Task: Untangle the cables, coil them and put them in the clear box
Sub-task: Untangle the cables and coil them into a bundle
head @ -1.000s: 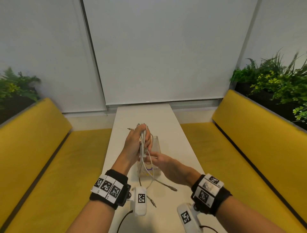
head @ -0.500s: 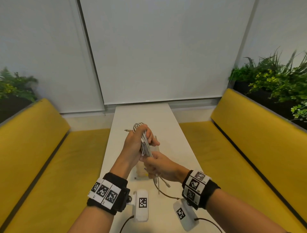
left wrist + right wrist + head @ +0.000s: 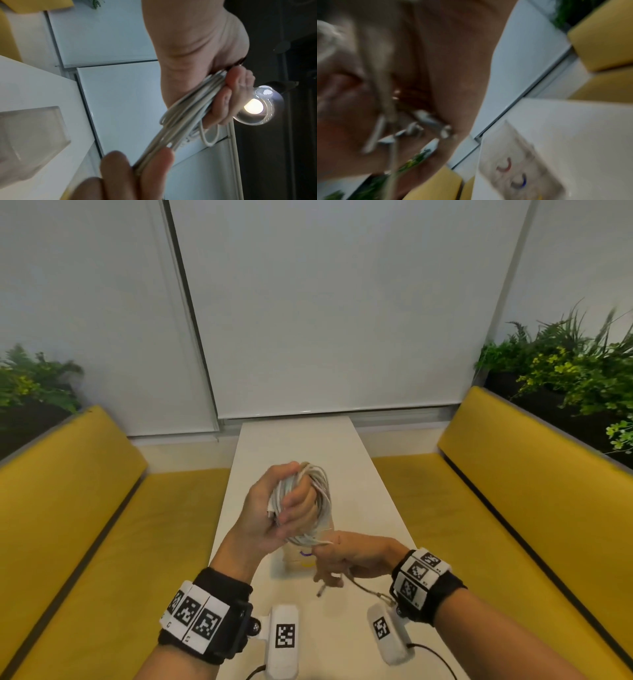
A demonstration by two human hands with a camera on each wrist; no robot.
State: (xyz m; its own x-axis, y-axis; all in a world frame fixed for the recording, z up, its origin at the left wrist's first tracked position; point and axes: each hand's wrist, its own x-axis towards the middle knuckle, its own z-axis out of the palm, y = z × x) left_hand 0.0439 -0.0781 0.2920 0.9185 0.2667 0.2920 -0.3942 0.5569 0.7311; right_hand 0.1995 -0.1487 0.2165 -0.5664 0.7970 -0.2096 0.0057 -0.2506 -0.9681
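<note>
My left hand grips a coiled bundle of white cables raised above the white table; the left wrist view shows the cable loops pressed between fingers and palm. Just below, my right hand pinches the loose cable ends, and a plug tip hangs under it. The clear box stands on the table behind and beneath the hands, mostly hidden by them. In the blurred right wrist view the clear box shows with coloured loops inside.
Yellow benches run along both sides of the narrow table, with green plants behind them. White blinds close off the far end. Wrist cameras hang low over the near table edge.
The left hand turned palm toward me and lifted the coil slightly. The right hand slid down and right along the trailing cable, drawing the loose ends shorter.
</note>
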